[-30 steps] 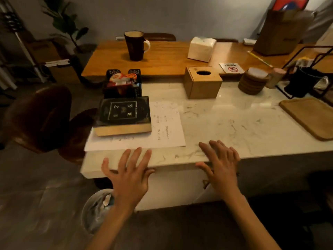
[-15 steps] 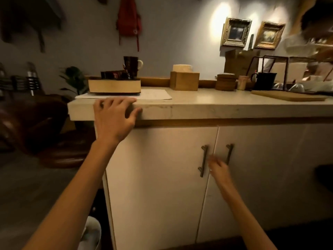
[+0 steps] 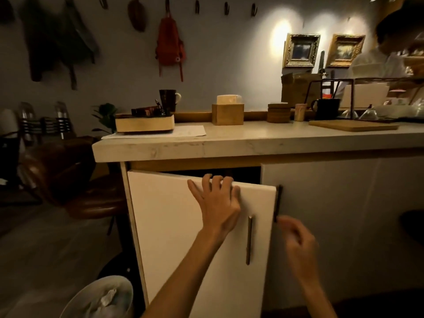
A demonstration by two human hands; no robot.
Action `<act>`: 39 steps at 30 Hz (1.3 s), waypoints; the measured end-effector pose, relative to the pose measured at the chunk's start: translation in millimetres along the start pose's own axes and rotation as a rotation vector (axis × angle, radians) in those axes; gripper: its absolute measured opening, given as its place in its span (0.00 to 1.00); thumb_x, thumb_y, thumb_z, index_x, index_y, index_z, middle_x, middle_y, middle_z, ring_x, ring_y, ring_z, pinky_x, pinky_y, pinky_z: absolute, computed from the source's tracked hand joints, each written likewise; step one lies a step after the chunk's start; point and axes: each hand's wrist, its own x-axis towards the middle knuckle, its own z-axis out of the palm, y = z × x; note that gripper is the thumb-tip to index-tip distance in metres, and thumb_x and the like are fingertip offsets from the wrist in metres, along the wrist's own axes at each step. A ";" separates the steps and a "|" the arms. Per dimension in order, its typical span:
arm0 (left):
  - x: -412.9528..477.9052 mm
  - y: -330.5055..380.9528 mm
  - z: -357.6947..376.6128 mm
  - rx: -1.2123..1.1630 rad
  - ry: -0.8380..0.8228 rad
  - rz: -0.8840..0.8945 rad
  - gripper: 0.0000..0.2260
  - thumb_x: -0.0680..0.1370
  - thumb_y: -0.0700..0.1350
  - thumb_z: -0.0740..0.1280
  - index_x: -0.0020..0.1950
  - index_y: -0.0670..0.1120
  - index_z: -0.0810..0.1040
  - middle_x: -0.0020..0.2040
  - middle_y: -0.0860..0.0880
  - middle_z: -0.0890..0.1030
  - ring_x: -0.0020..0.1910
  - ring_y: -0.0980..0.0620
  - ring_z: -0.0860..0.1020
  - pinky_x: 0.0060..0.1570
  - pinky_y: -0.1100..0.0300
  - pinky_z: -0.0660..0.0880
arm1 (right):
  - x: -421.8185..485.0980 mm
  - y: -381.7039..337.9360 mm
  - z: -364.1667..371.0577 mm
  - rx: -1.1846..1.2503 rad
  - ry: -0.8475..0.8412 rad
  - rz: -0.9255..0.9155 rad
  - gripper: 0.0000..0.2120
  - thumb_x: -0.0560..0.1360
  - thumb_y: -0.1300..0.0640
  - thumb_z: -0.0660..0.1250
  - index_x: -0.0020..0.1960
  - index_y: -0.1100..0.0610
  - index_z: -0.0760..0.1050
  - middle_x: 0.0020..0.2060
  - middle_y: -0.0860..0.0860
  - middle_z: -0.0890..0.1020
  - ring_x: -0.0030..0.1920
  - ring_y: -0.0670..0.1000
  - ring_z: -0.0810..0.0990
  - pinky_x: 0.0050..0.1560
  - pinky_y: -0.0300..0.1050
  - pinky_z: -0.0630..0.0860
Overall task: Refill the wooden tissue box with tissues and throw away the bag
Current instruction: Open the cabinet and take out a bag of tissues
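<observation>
The wooden tissue box [image 3: 227,114] stands on the marble counter [image 3: 252,144], seen from low down. A white tissue pack [image 3: 228,99] sits right behind it. Below the counter the left white cabinet door [image 3: 174,226] is swung partly out. My left hand [image 3: 218,203] has its fingers hooked over the door's top edge. My right hand [image 3: 298,239] is blurred just right of the door's free edge, fingers loosely curled and holding nothing. The cabinet's inside is dark and hidden.
A bin [image 3: 101,299] with crumpled paper stands at the lower left by the cabinet. The right cabinet door [image 3: 344,214] is closed. A thick book [image 3: 144,123], a mug [image 3: 168,99], coasters [image 3: 278,112] and a cutting board [image 3: 353,125] sit on the counter. A person [image 3: 390,60] stands behind at right.
The view dropped from above the counter to cabinet level. The left door has swung partly out. My left hand moved from the counter edge to the door's top; my right hand left the handles.
</observation>
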 end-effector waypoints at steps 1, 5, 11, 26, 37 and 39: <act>-3.7 1.0 -5.1 -0.059 -0.005 -0.010 0.12 0.81 0.52 0.52 0.55 0.54 0.75 0.55 0.55 0.74 0.68 0.50 0.64 0.72 0.38 0.37 | 0.6 -10.7 -5.6 0.141 -0.058 0.036 0.15 0.80 0.62 0.59 0.63 0.51 0.76 0.56 0.44 0.81 0.60 0.47 0.78 0.59 0.42 0.74; -14.3 13.8 -44.3 -0.337 -0.076 -0.169 0.20 0.83 0.54 0.51 0.47 0.47 0.79 0.51 0.54 0.75 0.64 0.58 0.63 0.73 0.45 0.32 | -4.8 -34.4 -22.7 0.555 -0.436 0.184 0.15 0.74 0.50 0.63 0.58 0.51 0.79 0.51 0.46 0.86 0.54 0.47 0.83 0.56 0.46 0.78; -34.8 -3.0 -121.3 -0.507 -0.210 -0.516 0.31 0.72 0.38 0.67 0.74 0.50 0.63 0.78 0.51 0.49 0.77 0.45 0.52 0.74 0.43 0.57 | -34.9 -55.2 10.9 0.648 -1.014 0.241 0.21 0.62 0.44 0.78 0.47 0.58 0.86 0.45 0.57 0.86 0.47 0.56 0.85 0.44 0.47 0.82; 0.0 -123.5 -151.2 0.949 -0.104 -0.660 0.13 0.77 0.49 0.66 0.57 0.43 0.71 0.52 0.44 0.80 0.52 0.43 0.77 0.46 0.53 0.65 | -17.0 5.0 262.7 -0.985 -1.182 -0.314 0.13 0.77 0.57 0.59 0.58 0.57 0.78 0.56 0.55 0.82 0.53 0.55 0.81 0.50 0.47 0.78; 8.1 -165.0 -93.3 1.465 0.153 -0.439 0.02 0.75 0.42 0.64 0.45 0.43 0.73 0.38 0.46 0.76 0.38 0.48 0.75 0.42 0.56 0.74 | 56.0 109.1 290.7 -1.030 -0.731 -0.590 0.24 0.76 0.55 0.65 0.70 0.58 0.68 0.67 0.57 0.74 0.68 0.58 0.68 0.68 0.52 0.65; 7.3 -167.4 -92.4 1.473 0.220 -0.406 0.06 0.76 0.45 0.65 0.45 0.43 0.72 0.39 0.46 0.76 0.38 0.48 0.74 0.41 0.56 0.73 | 62.6 109.8 304.1 -1.036 -0.794 -0.460 0.34 0.75 0.43 0.65 0.76 0.55 0.58 0.72 0.56 0.65 0.71 0.58 0.63 0.72 0.53 0.60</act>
